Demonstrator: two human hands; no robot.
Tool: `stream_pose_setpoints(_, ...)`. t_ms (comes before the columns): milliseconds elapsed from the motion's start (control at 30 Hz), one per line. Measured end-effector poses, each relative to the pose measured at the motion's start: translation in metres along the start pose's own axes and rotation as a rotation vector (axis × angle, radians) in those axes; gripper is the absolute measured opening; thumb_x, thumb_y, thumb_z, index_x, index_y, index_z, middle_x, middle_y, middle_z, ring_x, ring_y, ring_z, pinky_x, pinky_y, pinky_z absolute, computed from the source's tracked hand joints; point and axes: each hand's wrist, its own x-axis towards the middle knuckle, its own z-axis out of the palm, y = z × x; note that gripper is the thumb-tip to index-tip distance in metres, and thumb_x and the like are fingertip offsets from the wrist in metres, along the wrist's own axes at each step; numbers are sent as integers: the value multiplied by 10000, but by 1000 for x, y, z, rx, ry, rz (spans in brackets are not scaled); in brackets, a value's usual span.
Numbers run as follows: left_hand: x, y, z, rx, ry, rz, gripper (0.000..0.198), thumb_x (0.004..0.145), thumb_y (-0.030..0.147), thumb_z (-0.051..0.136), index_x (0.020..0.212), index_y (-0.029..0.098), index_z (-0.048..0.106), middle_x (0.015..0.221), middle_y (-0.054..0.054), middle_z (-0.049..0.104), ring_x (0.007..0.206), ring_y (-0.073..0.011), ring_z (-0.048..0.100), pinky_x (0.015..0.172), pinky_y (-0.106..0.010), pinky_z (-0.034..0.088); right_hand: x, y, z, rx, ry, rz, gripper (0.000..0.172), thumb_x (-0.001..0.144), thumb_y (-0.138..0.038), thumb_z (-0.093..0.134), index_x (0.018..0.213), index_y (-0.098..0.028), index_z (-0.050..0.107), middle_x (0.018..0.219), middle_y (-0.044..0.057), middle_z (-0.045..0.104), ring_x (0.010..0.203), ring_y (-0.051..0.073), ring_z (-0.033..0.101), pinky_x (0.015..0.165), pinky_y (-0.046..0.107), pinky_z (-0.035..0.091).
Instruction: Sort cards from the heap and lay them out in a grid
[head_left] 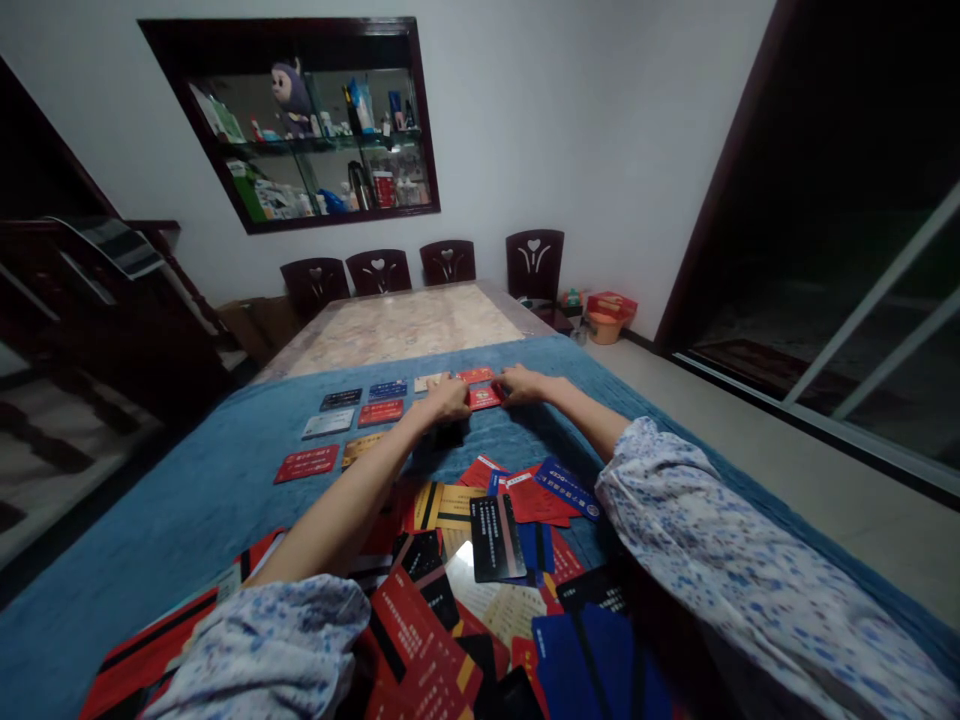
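Observation:
A red card (pixel 484 397) lies on the blue cloth (pixel 225 470) between my two hands, just in front of another red card (pixel 475 375). My left hand (pixel 450 398) has its fingers bent at the card's left edge; what lies under them is partly hidden. At the right edge of that card, my right hand (pixel 517 385) pinches with thumb and fingers. To the left are laid-out cards: a white one (pixel 328 423), a red one (pixel 381 413), a blue one (pixel 388 390) and others. A heap of mixed cards (pixel 497 537) spreads below my forearms.
Beyond the cloth the bare stone tabletop (pixel 405 325) continues towards dark chairs (pixel 379 272). A wall shelf (pixel 322 140) holds a plush toy and bottles. An orange bucket (pixel 604 326) stands on the floor at the right.

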Motion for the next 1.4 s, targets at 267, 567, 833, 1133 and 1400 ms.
stream_pose_setpoints(267, 8, -1, 3, -21, -10, -10, 234, 717, 167, 630, 926, 184, 732, 1133, -122, 696, 1229, -364, 490, 1022, -558, 406, 7, 4, 1, 28, -22, -23, 299, 766, -242, 666, 1054, -171, 707, 1061, 89, 703, 920, 214, 637, 698, 236, 426)
stream_pose_setpoints(567, 10, 2, 1, -12, -12, -4, 276, 720, 149, 625, 977, 191, 718, 1175, -122, 677, 1242, -342, 473, 1036, -542, 406, 9, 9, 2, 36, 1, -64, 327, 770, -277, 663, 1078, -176, 709, 1085, 98, 688, 931, 219, 624, 722, 240, 421)
stream_pose_setpoints(833, 19, -3, 9, -34, 12, -8, 313, 729, 163, 615, 1024, 202, 712, 1228, -145, 647, 1224, -361, 465, 985, -573, 411, 10, 10, 6, 40, 27, -86, 308, 816, -228, 598, 1100, -194, 715, 1028, 77, 706, 908, 204, 625, 768, 236, 416)
stream_pose_setpoints(1133, 22, -4, 8, -5, -17, -8, 263, 733, 240, 619, 973, 225, 726, 1209, -114, 643, 1226, -349, 443, 994, -527, 411, 8, 8, 6, 69, 42, -50, 409, 809, -238, 602, 1208, -203, 682, 1132, 99, 660, 908, 192, 630, 778, 223, 436)
stream_pose_setpoints(1400, 23, -1, 9, -5, -14, -18, 274, 748, 251, 622, 994, 224, 738, 1240, -121, 615, 1226, -356, 417, 1017, -540, 385, 12, 7, 10, 71, 33, -9, 423, 821, -248, 598, 1239, -224, 655, 1171, 106, 641, 973, 204, 630, 802, 228, 450)
